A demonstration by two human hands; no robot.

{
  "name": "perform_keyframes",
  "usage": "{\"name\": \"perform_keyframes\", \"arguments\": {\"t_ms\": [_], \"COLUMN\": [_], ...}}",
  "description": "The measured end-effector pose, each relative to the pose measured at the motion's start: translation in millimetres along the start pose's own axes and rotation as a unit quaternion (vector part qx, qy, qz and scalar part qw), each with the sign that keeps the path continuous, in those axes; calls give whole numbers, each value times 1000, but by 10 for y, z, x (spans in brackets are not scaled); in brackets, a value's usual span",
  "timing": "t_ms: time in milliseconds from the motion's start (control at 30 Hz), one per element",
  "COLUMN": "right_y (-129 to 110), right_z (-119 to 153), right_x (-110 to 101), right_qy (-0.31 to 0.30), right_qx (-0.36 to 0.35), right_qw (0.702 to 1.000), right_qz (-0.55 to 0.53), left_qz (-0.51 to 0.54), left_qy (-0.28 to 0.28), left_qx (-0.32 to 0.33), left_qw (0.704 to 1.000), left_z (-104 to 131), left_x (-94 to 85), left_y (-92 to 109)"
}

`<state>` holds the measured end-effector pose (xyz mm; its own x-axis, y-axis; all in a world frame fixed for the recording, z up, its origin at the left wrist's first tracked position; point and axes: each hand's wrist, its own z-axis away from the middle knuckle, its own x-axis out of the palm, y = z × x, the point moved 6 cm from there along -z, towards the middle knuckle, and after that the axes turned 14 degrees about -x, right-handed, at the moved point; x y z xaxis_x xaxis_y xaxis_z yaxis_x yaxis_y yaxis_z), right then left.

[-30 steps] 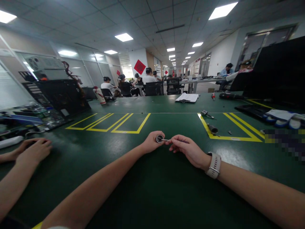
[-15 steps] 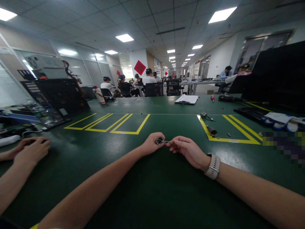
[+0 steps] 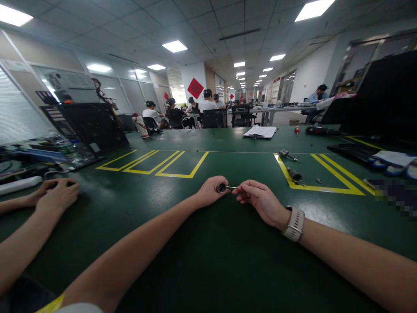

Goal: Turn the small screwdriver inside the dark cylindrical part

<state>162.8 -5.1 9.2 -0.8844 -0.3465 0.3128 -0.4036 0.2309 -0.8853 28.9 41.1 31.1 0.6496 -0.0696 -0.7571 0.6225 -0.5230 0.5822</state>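
Across a green table [image 3: 208,261], reaching forward with both bare forearms, with a pale strap [image 3: 294,224] around the right wrist. With the left hand [image 3: 209,191], gripping a dark cylindrical part [image 3: 221,188] in closed fingers, with the open round end facing back. With the right hand [image 3: 256,198], pinching a thin metal rod [image 3: 232,187] between thumb and fingertips, just beside the left hand, with the other fingers loosely curled; pointing the rod at the part, too small at the tip to tell whether touching the rim. Well to the left, a co-worker's hands [image 3: 58,194], too dark between the fingers to tell whether holding anything. Farther out on the right, near yellow tape [image 3: 345,190], a small metal bit [image 3: 319,181], a cup-shaped metal piece [image 3: 295,175] on its side, then a shafted metal piece [image 3: 287,155]. Farther still, a clipboard [image 3: 260,132] with papers. Beyond the table, seated people [image 3: 150,113].
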Motion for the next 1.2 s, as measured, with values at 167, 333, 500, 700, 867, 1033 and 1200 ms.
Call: {"name": "perform_keyframes", "arguments": {"t_ms": [167,333,500,700,867,1033,1200], "right_y": [-18,-34,-34,1,-11,-2,34], "right_z": [15,-1,-3,-3,-1,-16,-35], "right_x": [37,39,35,-4,30,28,-33], "right_qy": [-35,-35,-36,-17,-26,-12,1], "right_qx": [0,15,22,22,15,29,26], "right_qw": [999,999,999,999,999,999,999], "right_qz": [35,-1,-16,-25,9,-11,-39], "left_qz": [-7,31,54,12,-37,-58,-60], "left_qy": [-1,-13,-30,-15,-15,-25,-35], "left_qx": [17,31,42,33,28,33,34], "left_qw": [1000,999,997,999,999,997,997], "left_z": [6,1,3,7,9,21,16], "left_x": [3,7,18,23,37,44,55], "left_y": [34,28,13,19,27,66,67]}}
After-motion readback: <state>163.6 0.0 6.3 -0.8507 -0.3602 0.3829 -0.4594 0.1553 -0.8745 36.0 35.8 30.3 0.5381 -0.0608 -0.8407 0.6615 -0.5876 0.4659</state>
